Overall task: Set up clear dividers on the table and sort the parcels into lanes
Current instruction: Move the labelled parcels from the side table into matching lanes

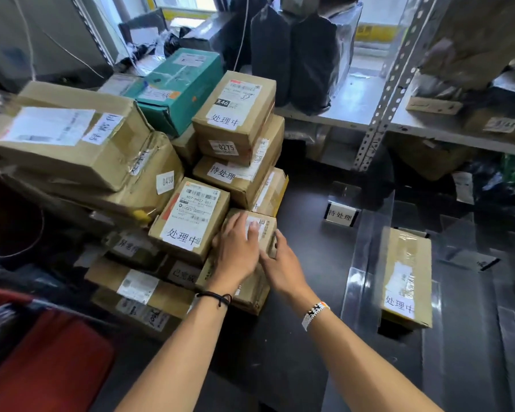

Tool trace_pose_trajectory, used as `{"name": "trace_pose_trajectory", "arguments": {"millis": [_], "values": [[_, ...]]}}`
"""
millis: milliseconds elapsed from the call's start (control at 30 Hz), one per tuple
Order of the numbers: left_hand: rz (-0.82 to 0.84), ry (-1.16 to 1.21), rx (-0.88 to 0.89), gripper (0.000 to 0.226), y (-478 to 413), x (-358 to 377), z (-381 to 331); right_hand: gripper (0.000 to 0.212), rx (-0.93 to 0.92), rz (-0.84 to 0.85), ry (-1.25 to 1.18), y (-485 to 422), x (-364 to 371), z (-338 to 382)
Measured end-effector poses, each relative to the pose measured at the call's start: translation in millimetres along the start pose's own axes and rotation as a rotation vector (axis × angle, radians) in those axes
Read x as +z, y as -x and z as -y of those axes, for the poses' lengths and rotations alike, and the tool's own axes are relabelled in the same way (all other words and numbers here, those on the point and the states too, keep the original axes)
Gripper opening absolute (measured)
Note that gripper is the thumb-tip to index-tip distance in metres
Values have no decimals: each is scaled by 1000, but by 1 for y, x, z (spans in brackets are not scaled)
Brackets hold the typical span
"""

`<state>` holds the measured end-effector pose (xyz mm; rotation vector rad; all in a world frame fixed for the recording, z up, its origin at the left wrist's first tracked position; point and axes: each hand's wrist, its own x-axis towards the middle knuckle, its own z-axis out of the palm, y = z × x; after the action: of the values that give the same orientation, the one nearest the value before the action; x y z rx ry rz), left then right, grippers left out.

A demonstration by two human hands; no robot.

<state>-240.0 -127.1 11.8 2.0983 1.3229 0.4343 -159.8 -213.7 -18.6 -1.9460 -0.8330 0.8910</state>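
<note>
Small parcel [266, 228] under flat left hand [238, 249], its side in curled grip of right hand [281, 269]

Wears a thin black cord [217, 297] looped round the wrist behind the left hand [238, 251], a small loose end sticking out. Carries a wide beaded band [314, 315] behind the right hand [283, 269], mostly white, with a black pattern and some orange. Shows both forearms [191, 346] bare.
</note>
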Motion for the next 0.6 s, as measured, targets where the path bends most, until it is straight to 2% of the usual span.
{"name": "trace_pose_trajectory", "arguments": {"millis": [167, 334, 600], "values": [[60, -100, 32, 49, 2, 10, 6, 78, 92, -3, -59, -3, 18, -8], [73, -106, 68, 51, 5, 7, 16, 68, 168, -16, -224, -9, 19, -13], [141, 6, 159, 52, 10, -20, 24, 75, 169, -7, -529, -5, 21, -16]]}}
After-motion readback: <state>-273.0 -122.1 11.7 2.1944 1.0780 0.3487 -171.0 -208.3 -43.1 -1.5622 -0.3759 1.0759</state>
